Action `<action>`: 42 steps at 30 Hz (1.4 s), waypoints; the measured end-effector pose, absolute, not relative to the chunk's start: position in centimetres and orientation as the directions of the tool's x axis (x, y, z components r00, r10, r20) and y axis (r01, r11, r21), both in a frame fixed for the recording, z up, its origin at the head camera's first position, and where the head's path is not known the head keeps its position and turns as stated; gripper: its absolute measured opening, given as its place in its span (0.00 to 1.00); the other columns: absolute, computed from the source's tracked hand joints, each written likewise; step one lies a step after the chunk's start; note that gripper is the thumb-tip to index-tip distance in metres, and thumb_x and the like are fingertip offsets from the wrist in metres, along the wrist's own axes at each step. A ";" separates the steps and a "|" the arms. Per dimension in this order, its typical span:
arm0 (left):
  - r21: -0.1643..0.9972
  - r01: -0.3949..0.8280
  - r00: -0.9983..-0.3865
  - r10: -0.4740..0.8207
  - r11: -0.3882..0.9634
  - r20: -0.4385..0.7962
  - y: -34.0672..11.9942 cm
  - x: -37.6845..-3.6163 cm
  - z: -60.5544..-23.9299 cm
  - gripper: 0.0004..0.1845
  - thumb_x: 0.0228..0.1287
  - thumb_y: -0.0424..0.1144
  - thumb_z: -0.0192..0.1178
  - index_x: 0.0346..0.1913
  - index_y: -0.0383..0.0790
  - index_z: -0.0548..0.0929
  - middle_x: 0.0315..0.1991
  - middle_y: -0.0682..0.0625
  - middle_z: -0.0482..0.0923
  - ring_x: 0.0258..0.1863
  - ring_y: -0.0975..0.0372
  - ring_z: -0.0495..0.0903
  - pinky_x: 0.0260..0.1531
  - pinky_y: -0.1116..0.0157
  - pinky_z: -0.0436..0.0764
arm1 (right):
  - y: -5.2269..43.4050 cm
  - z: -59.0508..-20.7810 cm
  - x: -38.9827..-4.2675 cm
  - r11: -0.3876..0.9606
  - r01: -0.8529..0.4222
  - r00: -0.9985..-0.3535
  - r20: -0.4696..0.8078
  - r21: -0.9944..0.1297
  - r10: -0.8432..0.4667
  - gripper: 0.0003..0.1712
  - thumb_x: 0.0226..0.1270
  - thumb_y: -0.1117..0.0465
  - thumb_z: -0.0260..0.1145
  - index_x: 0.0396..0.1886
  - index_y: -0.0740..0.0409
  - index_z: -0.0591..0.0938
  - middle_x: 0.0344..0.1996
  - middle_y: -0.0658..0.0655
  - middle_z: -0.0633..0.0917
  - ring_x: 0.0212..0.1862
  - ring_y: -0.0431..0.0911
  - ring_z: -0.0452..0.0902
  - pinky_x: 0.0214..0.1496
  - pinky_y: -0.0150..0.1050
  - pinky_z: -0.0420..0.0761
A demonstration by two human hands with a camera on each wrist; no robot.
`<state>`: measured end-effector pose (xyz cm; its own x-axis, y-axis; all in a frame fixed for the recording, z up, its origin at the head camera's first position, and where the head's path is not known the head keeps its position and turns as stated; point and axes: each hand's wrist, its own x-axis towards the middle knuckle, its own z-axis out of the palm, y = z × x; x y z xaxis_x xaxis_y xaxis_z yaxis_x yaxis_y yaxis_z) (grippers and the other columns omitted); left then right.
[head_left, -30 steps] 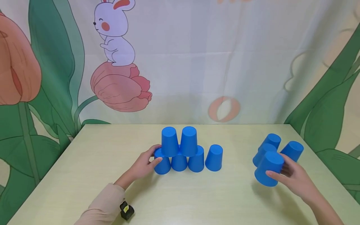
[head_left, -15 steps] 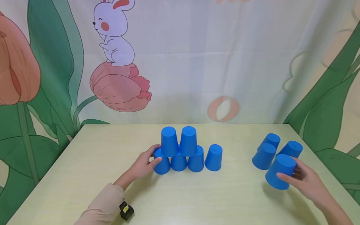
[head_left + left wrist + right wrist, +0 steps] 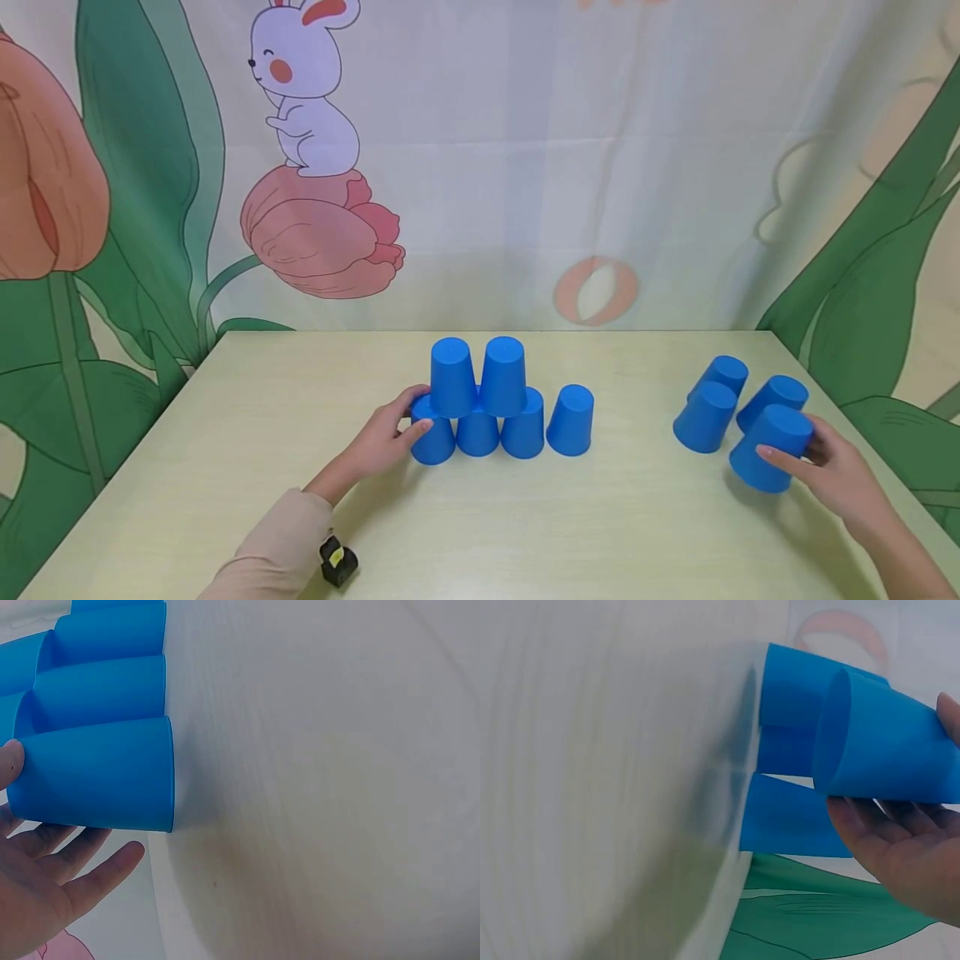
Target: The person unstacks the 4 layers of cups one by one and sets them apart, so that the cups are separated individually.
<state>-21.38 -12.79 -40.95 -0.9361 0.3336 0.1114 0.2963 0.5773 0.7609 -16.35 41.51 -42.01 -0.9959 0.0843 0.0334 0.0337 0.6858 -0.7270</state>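
Upside-down blue cups stand on the table in two groups. At the centre, two cups, including the upper left cup, rest on a row of three. My left hand holds the row's left end cup, thumb on one side and fingers on the other; the little finger stands apart from it. My right hand grips another upside-down cup between thumb and fingers. In the right wrist view, this held cup hangs off the table, its rim in the air, before the right group.
A single cup stands just right of the stacked ones. Three more, one the front left cup, stand near the table's right edge. A small black object lies by the left sleeve. A printed curtain hangs behind the table.
My right hand has carried its cup to the right, in front of the rear right cup, uncovering the front left one. My left hand and the stacked cups have stayed put.
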 end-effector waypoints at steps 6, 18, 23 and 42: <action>0.759 0.311 -0.931 0.346 0.573 0.120 -12.9 -21.4 -41.0 0.28 0.66 0.39 0.53 0.66 0.35 0.58 0.61 0.37 0.65 0.56 0.44 0.68 0.46 0.47 0.75 | 43.8 -44.2 -18.1 0.692 0.048 -0.993 0.040 -0.720 0.111 0.52 0.59 0.39 0.59 0.69 0.66 0.47 0.59 0.79 0.61 0.57 0.73 0.59 0.48 0.66 0.67; 0.757 0.311 -0.930 0.347 0.575 0.119 -12.9 -21.5 -41.0 0.29 0.66 0.40 0.53 0.66 0.36 0.58 0.61 0.38 0.66 0.56 0.45 0.69 0.46 0.48 0.75 | 39.9 -39.9 -16.5 0.682 0.067 -0.998 -0.038 -0.729 0.057 0.48 0.66 0.49 0.58 0.66 0.76 0.43 0.59 0.84 0.55 0.57 0.76 0.53 0.52 0.68 0.61; 0.756 0.314 -0.929 0.352 0.574 0.119 -12.9 -21.5 -40.9 0.29 0.66 0.40 0.53 0.66 0.35 0.58 0.60 0.37 0.66 0.56 0.44 0.69 0.46 0.48 0.75 | 40.3 -40.3 -17.0 0.665 0.065 -0.998 -0.047 -0.744 0.044 0.49 0.65 0.49 0.58 0.67 0.75 0.41 0.59 0.84 0.53 0.58 0.77 0.52 0.52 0.68 0.60; 0.756 0.302 -0.934 0.339 0.580 0.113 -13.0 -21.4 -41.1 0.28 0.66 0.40 0.53 0.66 0.36 0.58 0.60 0.38 0.66 0.57 0.44 0.68 0.46 0.48 0.75 | 39.1 -38.6 -16.4 0.723 0.046 -0.984 0.094 -0.690 0.152 0.48 0.62 0.47 0.61 0.67 0.71 0.49 0.57 0.82 0.60 0.55 0.76 0.59 0.47 0.67 0.66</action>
<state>-21.43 -12.98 -41.07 -0.9339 0.3390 0.1132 0.3023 0.5800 0.7564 -16.40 39.09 -38.55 -0.9839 0.1518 0.0940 0.0456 0.7228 -0.6895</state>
